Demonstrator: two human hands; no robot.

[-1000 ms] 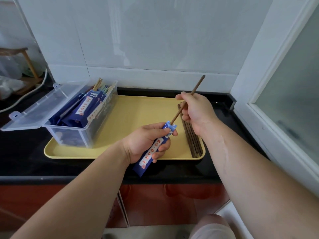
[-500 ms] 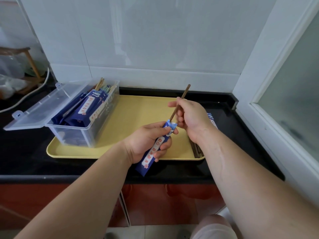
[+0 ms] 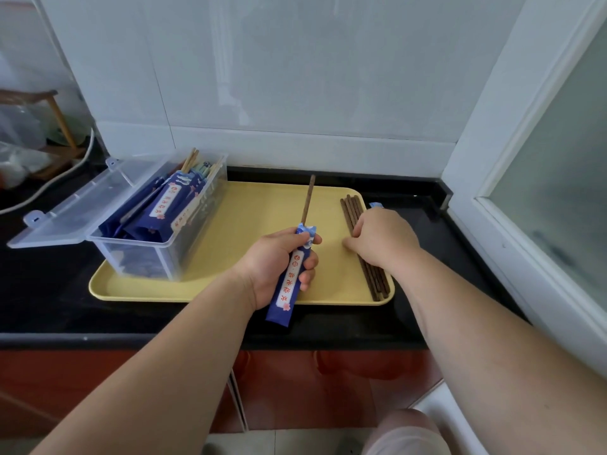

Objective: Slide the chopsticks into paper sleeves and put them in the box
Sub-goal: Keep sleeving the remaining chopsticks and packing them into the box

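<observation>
Black counter (image 3: 49, 290) bearing a yellow tray (image 3: 249, 205). The left hand (image 3: 276, 261) grips the paper sleeve (image 3: 289, 284), one chopstick (image 3: 308, 201) protruding, steadying it for its mate. The right hand (image 3: 381, 238) rests on the loose chopsticks (image 3: 353, 208); any pinch is not discernible.

Bright, soft daylight fills this corner, even enough that shadows on the yellow tray (image 3: 262, 205) are faint and soft-edged. The glossy wall tiles (image 3: 328, 77) at 12 o'clock carry pale vertical streaks of reflection. The clear box lid (image 3: 72, 205) at 9 o'clock catches a milky sheen. The black counter (image 3: 49, 290) is dark and shows almost no detail. Focus is crisp in the middle, where the print on the paper sleeve (image 3: 289, 284) shows cleanly. The clutter at 10 o'clock is hazy and washed out. Wide-angle stretch tilts the window frame (image 3: 476, 126) at 2 o'clock and swells the left forearm (image 3: 147, 372) toward 7 o'clock.
</observation>
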